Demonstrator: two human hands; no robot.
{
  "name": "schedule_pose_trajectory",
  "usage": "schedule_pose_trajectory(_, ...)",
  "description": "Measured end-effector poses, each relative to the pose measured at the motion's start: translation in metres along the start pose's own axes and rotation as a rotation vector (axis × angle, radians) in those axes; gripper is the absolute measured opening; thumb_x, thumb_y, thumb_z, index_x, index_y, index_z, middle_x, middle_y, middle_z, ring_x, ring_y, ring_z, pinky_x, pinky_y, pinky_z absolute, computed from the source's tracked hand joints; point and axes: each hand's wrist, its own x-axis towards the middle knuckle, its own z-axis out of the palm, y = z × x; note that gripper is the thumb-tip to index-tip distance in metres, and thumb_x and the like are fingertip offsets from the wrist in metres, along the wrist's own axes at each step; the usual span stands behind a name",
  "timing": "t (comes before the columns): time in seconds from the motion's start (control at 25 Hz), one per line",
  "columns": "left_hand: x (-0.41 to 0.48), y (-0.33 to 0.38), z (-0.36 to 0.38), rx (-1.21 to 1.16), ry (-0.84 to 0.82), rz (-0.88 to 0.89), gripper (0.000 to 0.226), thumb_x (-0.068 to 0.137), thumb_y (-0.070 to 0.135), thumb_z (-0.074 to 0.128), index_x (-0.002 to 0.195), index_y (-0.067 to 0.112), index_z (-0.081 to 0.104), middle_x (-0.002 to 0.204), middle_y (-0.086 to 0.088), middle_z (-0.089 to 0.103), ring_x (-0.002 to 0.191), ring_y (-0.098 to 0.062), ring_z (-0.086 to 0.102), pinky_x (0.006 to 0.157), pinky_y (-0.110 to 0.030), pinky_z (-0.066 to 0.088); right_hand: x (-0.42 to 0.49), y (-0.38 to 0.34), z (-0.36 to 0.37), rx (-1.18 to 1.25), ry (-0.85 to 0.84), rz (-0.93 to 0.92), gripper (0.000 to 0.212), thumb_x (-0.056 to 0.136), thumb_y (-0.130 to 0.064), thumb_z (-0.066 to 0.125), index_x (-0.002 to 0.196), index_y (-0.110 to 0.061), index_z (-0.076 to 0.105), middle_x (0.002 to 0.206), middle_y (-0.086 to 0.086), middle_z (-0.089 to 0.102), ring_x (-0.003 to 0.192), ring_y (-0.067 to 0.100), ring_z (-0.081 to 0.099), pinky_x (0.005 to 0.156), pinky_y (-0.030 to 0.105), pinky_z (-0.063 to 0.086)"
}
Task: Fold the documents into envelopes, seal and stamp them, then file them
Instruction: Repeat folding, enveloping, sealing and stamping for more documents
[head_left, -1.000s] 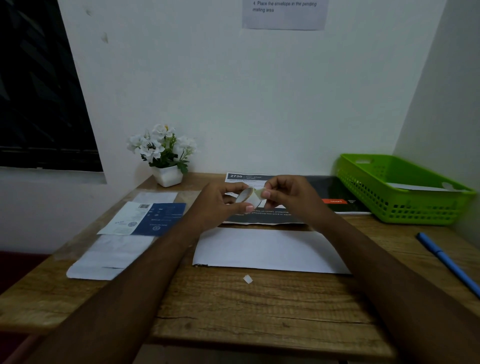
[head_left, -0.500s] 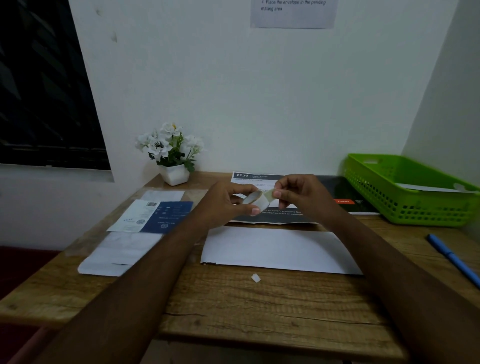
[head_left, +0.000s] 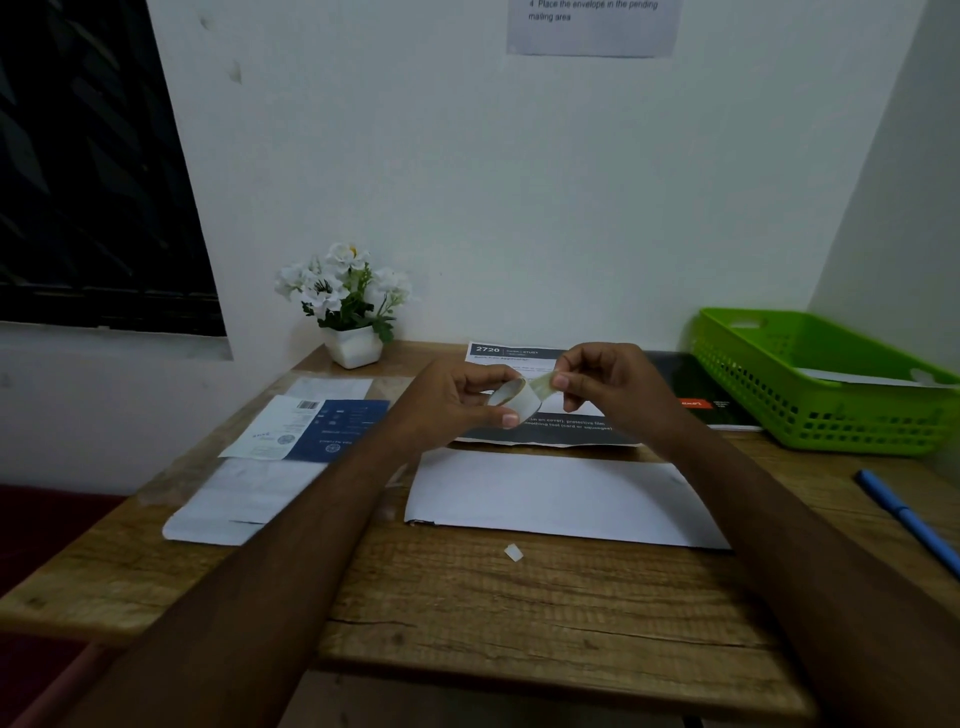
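above the white envelope (head_left: 561, 496) on the table (head_left: 519, 613), my left hand (head_left: 452, 400) grips the tape roll (head_left: 514, 397) steady so my right hand (head_left: 602, 382) can pinch its loose end for sealing.

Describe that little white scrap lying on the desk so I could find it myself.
Start at the wooden desk and find the big white envelope lying flat between the person's forearms. Just in front of its near edge, on bare wood, sits the scrap. It is tiny, pale and roughly square, far smaller than every other paper there, and touches none of them.
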Motion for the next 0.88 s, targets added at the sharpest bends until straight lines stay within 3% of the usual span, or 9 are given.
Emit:
schedule_pose_trajectory(0.08,0.0,0.0,-0.001,0.011,-0.003,0.002,0.046,0.069,0.003,0.08,0.105,0.026,0.067,0.094,0.019,0.071,0.089,-0.001,0.068,0.077,-0.013,0.051,0.0,0.0,-0.002,0.004,0.005,-0.006,0.004,0.088,-0.003,0.063,0.087,-0.004,0.067,0.065,0.003,0.064,0.058,0.008,0.061,0.063,0.019,0.053)
schedule_pose_trajectory(0.28,0.0,0.0,-0.001,0.026,0.008,0.015,0.049,0.068,0.006,0.081,0.111,0.021,0.065,0.108,0.001,0.071,0.094,-0.007,0.068,0.084,-0.02,0.053,-0.001,-0.002,-0.002,-0.011,-0.007,-0.001,0.008,0.089,-0.002,0.062,0.085,-0.008,0.065,0.068,0.001,0.064,0.058,0.008,0.063,0.063,0.019,0.054)
schedule_pose_trajectory(0.48,-0.011,-0.012,-0.021,0.077,0.032,-0.036,0.054,0.065,0.001,0.082,0.112,0.02,0.065,0.106,0.007,0.069,0.099,-0.004,0.065,0.083,-0.015,0.052,-0.002,0.01,-0.036,0.366,0.357,0.096,0.018,0.097,-0.003,0.049,0.082,-0.011,0.053,0.056,-0.002,0.06,0.045,0.015,0.063,0.047,0.025,0.055)
schedule_pose_trajectory(0.64,-0.012,-0.011,-0.032,0.088,0.202,-0.039,0.055,0.065,0.003,0.082,0.112,0.024,0.061,0.101,0.015,0.064,0.088,0.013,0.062,0.071,-0.007,0.049,-0.011,0.027,-0.038,0.289,0.298,0.173,0.014,0.092,0.003,0.055,0.082,-0.007,0.056,0.055,0.002,0.065,0.042,0.015,0.063,0.042,0.022,0.052)
schedule_pose_trajectory(0.88,-0.011,-0.014,-0.029,0.168,0.292,-0.045,0.053,0.065,0.01,0.083,0.114,0.017,0.064,0.102,0.008,0.066,0.086,-0.003,0.064,0.07,-0.017,0.055,-0.004,0.033,-0.024,0.325,0.194,0.12,0.011,0.086,0.005,0.063,0.083,-0.005,0.066,0.068,0.001,0.071,0.057,0.015,0.069,0.054,0.024,0.057)
